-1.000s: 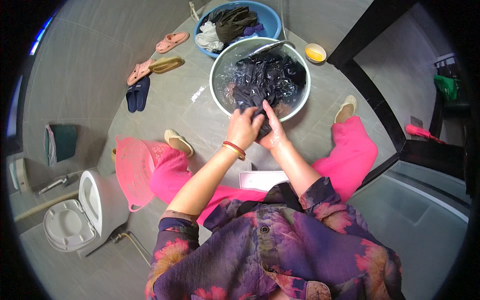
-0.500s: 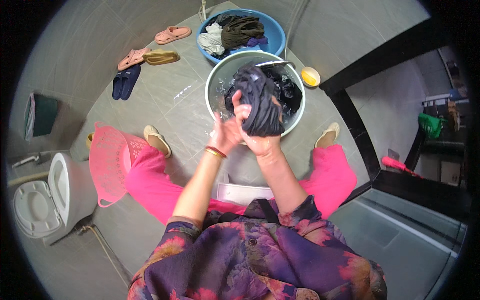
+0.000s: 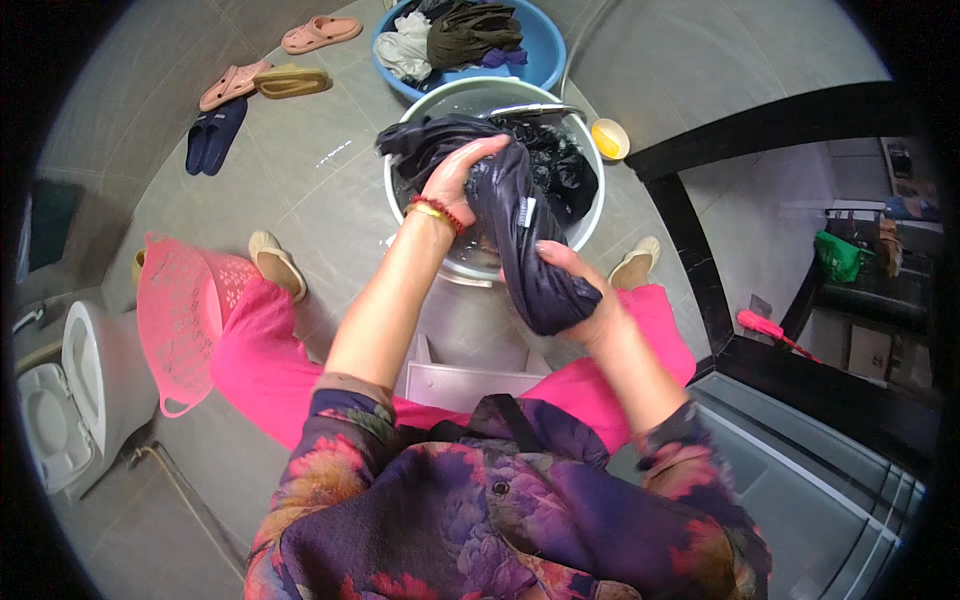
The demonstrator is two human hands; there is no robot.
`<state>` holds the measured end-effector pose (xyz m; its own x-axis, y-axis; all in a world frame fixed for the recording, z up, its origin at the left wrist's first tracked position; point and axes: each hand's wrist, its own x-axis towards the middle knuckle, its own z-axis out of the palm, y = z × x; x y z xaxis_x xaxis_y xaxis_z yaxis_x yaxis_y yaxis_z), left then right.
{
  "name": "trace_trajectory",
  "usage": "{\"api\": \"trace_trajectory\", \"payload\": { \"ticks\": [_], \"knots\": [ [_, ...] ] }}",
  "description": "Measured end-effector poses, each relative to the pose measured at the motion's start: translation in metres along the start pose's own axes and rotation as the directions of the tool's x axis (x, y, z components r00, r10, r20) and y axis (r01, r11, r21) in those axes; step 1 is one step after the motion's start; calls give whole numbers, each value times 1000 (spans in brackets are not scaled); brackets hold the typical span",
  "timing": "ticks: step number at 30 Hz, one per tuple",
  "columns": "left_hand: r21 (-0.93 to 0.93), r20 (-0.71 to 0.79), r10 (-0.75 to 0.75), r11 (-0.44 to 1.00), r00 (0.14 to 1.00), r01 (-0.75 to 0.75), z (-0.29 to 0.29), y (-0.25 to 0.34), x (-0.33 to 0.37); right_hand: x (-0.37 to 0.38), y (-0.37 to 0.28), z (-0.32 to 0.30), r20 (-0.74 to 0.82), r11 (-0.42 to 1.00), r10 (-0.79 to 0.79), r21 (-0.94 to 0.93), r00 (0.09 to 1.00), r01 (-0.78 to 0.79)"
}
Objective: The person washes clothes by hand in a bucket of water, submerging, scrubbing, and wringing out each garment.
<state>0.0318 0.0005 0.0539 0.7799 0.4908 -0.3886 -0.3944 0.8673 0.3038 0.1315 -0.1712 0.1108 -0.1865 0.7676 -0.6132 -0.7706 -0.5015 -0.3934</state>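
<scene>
Dark garment (image 3: 505,205), one, held partly over the bucket (image 3: 465,98). Right hand (image 3: 600,308): grip closed around the near end. Left hand (image 3: 455,185): fingers laid against the far length, closure cannot be told. Floor (image 3: 330,215) may be wetted by drips from the overhanging end. Long axis slanted, far left to near right, near end pointed rightward.

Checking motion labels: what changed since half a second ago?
The left hand, empty then, now touches the dark garment. The right hand, still holding it, has moved right and toward the body; the bunched cloth has lengthened. Bucket, blue tub and navy slippers stayed put.
</scene>
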Motion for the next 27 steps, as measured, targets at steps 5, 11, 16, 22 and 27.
{"api": "trace_trajectory", "payload": {
  "ticks": [5, 11, 16, 22, 27],
  "knots": [
    [559, -271, -96, 795, 958, 238, -14, -11, 25, 49, -31, -7, -81, -251, -165, -961, 983, -121],
    [593, -356, -28, 766, 934, 249, -39, -15, 41, 58, -35, -3, -113, -708, -228, -662, 967, -244],
    [47, -149, -28, 998, 988, 36, -13, -13, 15, 34, -29, -58, 172, 152, -415, -955, 893, 255],
    [-26, -54, 209, 977, 976, -211, -3, -22, -7, 9, 26, -68, -144, 894, -134, 409, 980, 182],
    [5, -35, 191, 982, 981, -190, -5, -64, -29, 28, -5, -71, -456, 657, -663, 25, 594, 753]
  ]
}}
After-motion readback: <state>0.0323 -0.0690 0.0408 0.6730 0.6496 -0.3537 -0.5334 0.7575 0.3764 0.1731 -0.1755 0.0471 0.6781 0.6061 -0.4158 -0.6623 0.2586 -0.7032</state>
